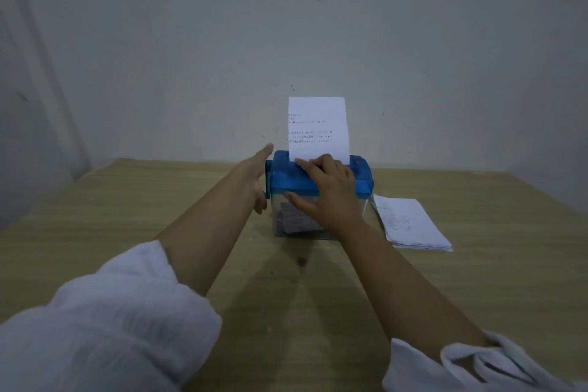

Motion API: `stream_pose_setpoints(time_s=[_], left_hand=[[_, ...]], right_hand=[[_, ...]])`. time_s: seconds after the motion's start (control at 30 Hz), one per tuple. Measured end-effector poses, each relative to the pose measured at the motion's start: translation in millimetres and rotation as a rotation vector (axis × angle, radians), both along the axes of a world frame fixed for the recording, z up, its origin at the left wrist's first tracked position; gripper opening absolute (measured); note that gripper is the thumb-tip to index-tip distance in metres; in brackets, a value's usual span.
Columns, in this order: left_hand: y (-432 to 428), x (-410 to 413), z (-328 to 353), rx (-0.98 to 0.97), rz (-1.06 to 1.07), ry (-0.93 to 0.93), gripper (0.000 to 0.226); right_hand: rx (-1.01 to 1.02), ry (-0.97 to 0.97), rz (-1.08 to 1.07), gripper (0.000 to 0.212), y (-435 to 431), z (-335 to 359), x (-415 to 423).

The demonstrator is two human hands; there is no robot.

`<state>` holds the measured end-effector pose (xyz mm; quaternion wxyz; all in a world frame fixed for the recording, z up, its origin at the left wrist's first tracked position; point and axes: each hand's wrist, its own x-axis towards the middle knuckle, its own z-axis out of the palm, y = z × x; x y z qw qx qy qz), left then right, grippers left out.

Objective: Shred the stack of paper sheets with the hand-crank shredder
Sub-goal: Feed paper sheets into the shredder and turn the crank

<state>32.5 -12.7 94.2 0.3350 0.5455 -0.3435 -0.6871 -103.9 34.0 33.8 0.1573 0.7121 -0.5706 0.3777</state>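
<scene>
The hand-crank shredder has a blue top and a clear bin, and it stands mid-table. One printed paper sheet stands upright in its slot. My right hand rests flat on the blue top, its fingertips at the foot of the sheet and its thumb down the front. My left hand lies against the shredder's left side at the blue crank, with fingers stretched out; the crank handle is mostly hidden behind it. Shreds lie inside the bin. The stack of paper sheets lies just right of the shredder.
The wooden table runs back to a bare grey wall close behind the shredder. My white sleeves are pushed up both forearms.
</scene>
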Motion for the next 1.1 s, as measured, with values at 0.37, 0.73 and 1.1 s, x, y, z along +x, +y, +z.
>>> stream_pose_setpoints(time_s=[0.37, 0.73, 1.1], left_hand=[[6, -19, 11, -0.096, -0.009, -0.189, 0.051], [-20, -9, 1, -0.152, 0.035, 0.042, 0.026], [-32, -17, -20, -0.396, 0.191, 0.355, 0.053]], right_hand=[[-0.11, 0.019, -0.065, 0.058, -11, -7, 1], [-0.127, -0.001, -0.044, 0.059, -10, -5, 0], [-0.2, -0.006, -0.07, 0.059, -15, -7, 1]])
